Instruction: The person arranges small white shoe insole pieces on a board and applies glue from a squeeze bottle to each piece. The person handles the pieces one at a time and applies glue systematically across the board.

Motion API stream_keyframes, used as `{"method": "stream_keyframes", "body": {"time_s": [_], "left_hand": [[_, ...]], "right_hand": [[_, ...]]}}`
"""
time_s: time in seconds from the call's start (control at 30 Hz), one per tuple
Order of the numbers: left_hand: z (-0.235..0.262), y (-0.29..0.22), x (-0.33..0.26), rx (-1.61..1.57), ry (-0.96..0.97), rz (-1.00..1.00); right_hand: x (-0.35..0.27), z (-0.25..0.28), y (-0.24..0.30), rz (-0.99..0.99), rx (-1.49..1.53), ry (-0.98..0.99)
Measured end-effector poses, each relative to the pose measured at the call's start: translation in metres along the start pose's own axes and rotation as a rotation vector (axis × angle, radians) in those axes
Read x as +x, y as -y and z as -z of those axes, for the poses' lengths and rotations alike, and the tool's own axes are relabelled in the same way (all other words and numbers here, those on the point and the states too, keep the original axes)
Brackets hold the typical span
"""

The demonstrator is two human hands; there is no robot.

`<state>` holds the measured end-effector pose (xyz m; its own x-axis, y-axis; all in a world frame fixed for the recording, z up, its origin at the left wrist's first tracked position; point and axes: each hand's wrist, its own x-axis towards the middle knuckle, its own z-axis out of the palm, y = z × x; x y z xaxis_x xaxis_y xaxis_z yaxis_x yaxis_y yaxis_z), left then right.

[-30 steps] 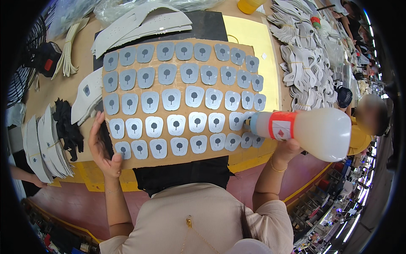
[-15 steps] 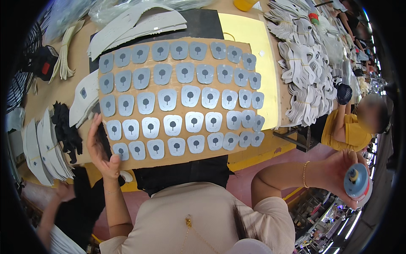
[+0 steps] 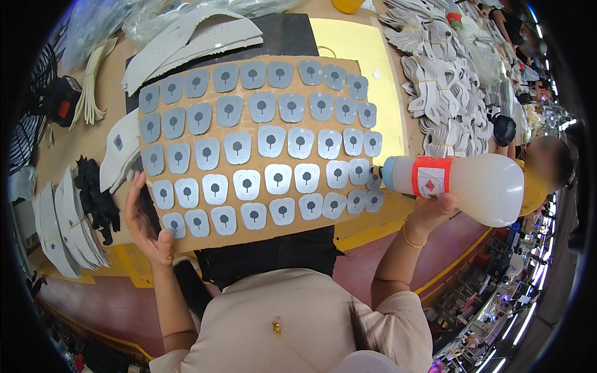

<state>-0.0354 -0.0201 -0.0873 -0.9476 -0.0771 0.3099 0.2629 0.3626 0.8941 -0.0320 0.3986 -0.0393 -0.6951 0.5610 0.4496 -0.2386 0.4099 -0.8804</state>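
Note:
A brown cardboard sheet is tilted up in front of me, carrying rows of small grey-blue patches, each with a dark tree shape. My left hand grips its lower left edge, thumb on the front and fingers along the side. In my right hand is a squeeze bottle of cloudy whitish liquid, with a red band and a blue cap. It lies on its side, and its dark nozzle points left at the patches by the right edge. Whether the tip touches one, I cannot tell.
Behind the cardboard lie a yellow sheet, a black sheet and curved white pieces. Bundled white pieces crowd the table's right; more white strips and a black bundle sit left. A person in yellow is at far right.
My right hand has brought the bottle leftward from the far right and turned it sideways, nozzle to the cardboard's right edge. My left hand keeps its hold. The person at lower left has left view.

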Motion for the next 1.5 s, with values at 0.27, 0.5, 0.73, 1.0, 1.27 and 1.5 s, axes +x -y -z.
{"method": "stream_keyframes", "body": {"time_s": [0.27,0.5,0.73,1.0,1.27,1.5], "left_hand": [[0.001,0.002,-0.001,0.005,-0.001,-0.008],[0.002,0.002,-0.002,0.014,-0.004,0.002],[-0.001,0.002,0.000,-0.004,-0.008,0.000],[0.002,0.000,-0.001,-0.005,0.003,0.008],[0.001,0.000,-0.001,-0.005,-0.003,0.002],[0.002,0.002,-0.001,-0.006,0.005,-0.005]], "right_hand": [[-0.002,-0.005,0.002,0.044,-0.047,0.029],[0.002,0.008,0.002,0.089,0.024,-0.048],[0.022,0.018,0.045,0.058,0.967,0.432],[-0.010,0.001,0.022,0.098,0.528,0.286],[-0.027,-0.007,0.015,0.021,0.271,0.178],[-0.008,0.012,0.018,0.005,0.653,0.314]]}}
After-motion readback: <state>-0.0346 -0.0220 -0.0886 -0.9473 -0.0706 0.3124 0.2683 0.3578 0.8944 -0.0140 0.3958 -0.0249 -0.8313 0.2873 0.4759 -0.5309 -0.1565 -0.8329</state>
